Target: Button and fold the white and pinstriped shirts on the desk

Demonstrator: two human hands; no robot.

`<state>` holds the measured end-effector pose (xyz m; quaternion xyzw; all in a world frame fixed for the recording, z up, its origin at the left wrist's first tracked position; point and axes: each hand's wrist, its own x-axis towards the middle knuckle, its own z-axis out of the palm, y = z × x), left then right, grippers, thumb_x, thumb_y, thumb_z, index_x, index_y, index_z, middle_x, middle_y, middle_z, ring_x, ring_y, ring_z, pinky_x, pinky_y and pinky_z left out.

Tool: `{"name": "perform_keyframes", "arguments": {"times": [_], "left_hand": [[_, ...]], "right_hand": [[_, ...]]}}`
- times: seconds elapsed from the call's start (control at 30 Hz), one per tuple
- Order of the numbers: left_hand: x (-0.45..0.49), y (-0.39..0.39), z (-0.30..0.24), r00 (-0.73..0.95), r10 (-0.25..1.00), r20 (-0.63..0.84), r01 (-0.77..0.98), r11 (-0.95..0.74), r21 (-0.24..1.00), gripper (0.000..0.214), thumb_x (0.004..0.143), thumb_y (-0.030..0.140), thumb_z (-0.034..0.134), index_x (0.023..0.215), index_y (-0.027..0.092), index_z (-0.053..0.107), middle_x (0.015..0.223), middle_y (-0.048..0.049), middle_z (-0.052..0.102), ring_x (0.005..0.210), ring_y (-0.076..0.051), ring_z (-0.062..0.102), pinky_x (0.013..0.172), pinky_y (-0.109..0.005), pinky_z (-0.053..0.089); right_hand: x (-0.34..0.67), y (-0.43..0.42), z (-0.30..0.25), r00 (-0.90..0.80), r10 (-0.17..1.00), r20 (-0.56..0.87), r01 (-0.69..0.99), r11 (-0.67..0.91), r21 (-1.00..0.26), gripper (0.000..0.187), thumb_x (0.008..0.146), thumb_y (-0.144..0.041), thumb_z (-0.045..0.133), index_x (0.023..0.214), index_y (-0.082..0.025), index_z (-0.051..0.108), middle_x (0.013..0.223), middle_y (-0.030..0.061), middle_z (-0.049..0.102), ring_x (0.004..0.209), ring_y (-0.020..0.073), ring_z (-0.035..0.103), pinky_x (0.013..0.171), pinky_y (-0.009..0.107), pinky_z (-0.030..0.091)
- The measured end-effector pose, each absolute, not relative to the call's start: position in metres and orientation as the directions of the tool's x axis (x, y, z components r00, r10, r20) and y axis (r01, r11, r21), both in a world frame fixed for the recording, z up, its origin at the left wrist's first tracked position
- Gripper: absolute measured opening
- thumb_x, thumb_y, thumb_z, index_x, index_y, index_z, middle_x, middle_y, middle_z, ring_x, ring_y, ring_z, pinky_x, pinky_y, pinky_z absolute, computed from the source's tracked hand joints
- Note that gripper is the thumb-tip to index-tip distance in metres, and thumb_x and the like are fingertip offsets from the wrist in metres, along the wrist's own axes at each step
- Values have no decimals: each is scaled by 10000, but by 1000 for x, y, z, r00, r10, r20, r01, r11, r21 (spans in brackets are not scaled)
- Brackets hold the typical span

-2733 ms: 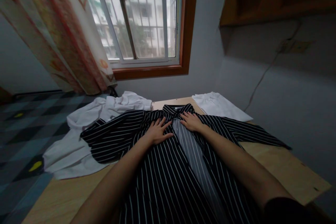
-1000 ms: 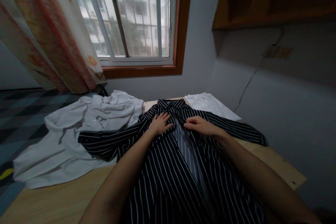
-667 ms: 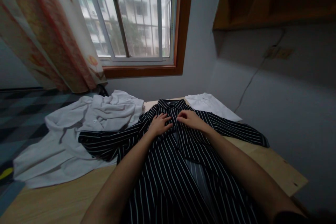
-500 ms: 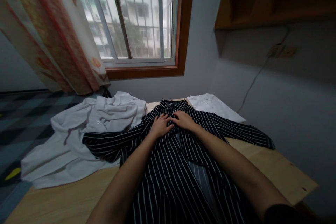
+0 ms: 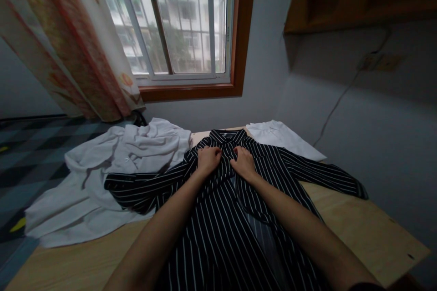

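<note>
A black shirt with white stripes [image 5: 211,209] lies front up, its collar at the far end and its sleeves spread to both sides. The lower front gapes, showing a greyish inner side. On the upper chest, left of the front opening, my left hand [image 5: 208,160] has its fingers curled into a closed grip on the shirt. Across the opening, my right hand [image 5: 243,163] also closes on the cloth, its thumb pointing toward the left hand. The fingertips of both hands are partly hidden.
The shirt lies on a wooden table [image 5: 362,218]. A crumpled white garment [image 5: 99,177] lies under the left sleeve; a folded white garment [image 5: 280,136] sits at the back right. Beyond are a window [image 5: 184,32], a curtain [image 5: 82,54] and a wall shelf [image 5: 327,25].
My hands have moved apart on the chest of the shirt. Their fingers, stretched flat and nearly meeting before, are now curled. The view has shifted slightly.
</note>
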<state>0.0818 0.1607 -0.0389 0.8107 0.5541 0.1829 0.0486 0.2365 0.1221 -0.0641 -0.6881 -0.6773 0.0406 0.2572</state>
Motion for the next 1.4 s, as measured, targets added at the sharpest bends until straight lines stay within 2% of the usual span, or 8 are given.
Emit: {"name": "perform_keyframes", "arguments": {"times": [0.1,0.3,0.47,0.7,0.9,1.1,1.3,1.4], "left_hand": [[95,160,-37,285,922,263,911,-346,225,278,873,322,492,940,219,740,983,-76,726,1031,-298,584,908,-467,421],[115,160,-46,125,982,138,920,-167,353,221,826,313,555,909,240,747,958,-43,733,957,-237,626,823,-347,442],[115,159,-53,161,972,168,902,-214,375,181,835,276,563,870,241,737,946,-37,726,983,-241,606,842,-359,415],[109,159,-58,96,940,329,835,-255,487,125,856,268,601,858,212,713,957,-36,706,962,-215,591,847,-340,420],[104,165,-61,22,952,304,776,-208,596,120,840,249,630,864,212,741,911,-27,739,900,-190,634,843,-300,442],[104,165,-61,4,968,250,741,-171,650,119,828,252,649,868,201,749,899,-34,750,849,-181,665,806,-282,459],[104,166,-65,31,960,279,728,-213,651,110,834,256,647,880,209,736,896,-28,739,863,-182,648,815,-294,455],[104,166,-67,50,939,339,742,-263,616,103,845,255,634,863,214,726,943,-34,714,926,-192,617,853,-310,439]], "right_hand": [[235,121,-59,60,949,309,968,20,-249,267,865,-327,520,1030,-152,636,1117,157,631,1083,296,540,911,410,413],[227,128,-44,-34,960,279,998,50,-48,279,882,-322,536,952,-112,707,997,170,694,989,295,605,850,410,430],[226,139,-41,-23,976,217,996,41,-79,225,868,-253,550,928,-122,723,985,171,713,964,271,645,790,339,451],[252,149,-47,202,966,161,884,-108,-455,220,865,-219,485,905,-185,698,934,63,724,880,187,653,757,262,442],[240,138,-44,2,961,276,967,69,-246,280,872,-385,537,924,-152,684,996,118,682,939,230,618,803,307,454],[222,138,-45,-33,971,235,996,53,-76,256,859,-237,536,994,-95,700,1013,197,684,975,285,632,797,349,477],[227,152,-44,40,979,202,982,-1,-191,192,822,-180,552,891,-121,722,945,190,709,925,275,658,793,345,458],[240,162,-48,205,961,185,841,-75,-536,138,757,-215,578,740,-143,695,840,135,707,862,249,645,763,316,441]]}}
